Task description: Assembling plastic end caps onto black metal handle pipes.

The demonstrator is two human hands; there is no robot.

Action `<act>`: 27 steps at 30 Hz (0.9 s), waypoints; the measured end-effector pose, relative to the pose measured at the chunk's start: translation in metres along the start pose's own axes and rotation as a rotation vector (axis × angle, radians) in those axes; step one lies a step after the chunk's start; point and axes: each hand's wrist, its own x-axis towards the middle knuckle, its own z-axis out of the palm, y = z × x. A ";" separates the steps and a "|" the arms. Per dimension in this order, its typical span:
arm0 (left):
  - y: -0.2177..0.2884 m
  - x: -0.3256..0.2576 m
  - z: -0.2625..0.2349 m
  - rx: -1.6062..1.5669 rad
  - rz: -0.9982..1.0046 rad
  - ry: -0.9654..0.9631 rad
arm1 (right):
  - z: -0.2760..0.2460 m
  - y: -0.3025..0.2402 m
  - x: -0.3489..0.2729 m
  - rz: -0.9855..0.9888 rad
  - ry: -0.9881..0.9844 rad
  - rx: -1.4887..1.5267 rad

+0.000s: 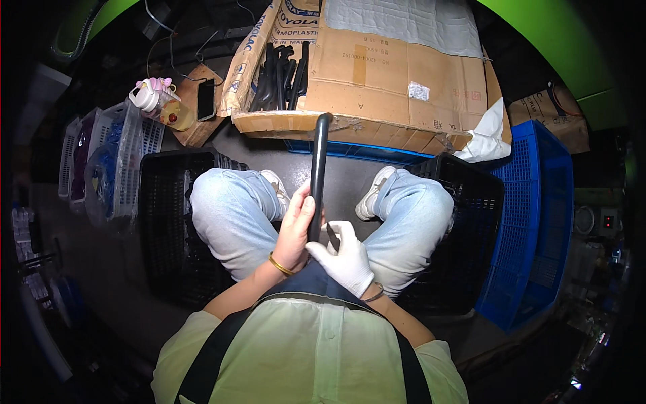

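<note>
My bare left hand (299, 227) is wrapped round a long, glossy black tube-like part (319, 168) with a bent upper end. It stands nearly upright in front of my lap, its top reaching the edge of the cardboard. In a white glove, my right hand (344, 259) is closed on a small dark pointed tool (332, 237), mostly hidden by the fingers. The gloved thumb lies close to the part's lower end. Several similar black parts (281, 77) lie heaped beyond it, at the left of the cardboard surface.
Flattened cardboard (390, 74) covers the work surface ahead. Black crates (178, 222) stand by my left knee and also by my right; a blue crate (531, 222) is further right. At the left, a drink bottle (161, 106) and a phone (206, 99) rest on a wooden board.
</note>
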 end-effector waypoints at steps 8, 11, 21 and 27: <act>0.006 0.001 0.004 -0.577 -0.259 -0.187 | 0.006 0.027 0.009 -0.052 -0.075 0.370; 0.003 0.003 0.000 -0.486 -0.174 -0.210 | -0.002 0.020 0.007 0.282 -0.117 0.679; 0.007 -0.001 -0.004 -0.189 -0.116 -0.077 | -0.013 0.004 0.004 -0.111 -0.271 0.058; 0.007 -0.001 -0.005 -0.042 -0.097 -0.112 | -0.014 0.002 0.007 -0.116 -0.335 -0.043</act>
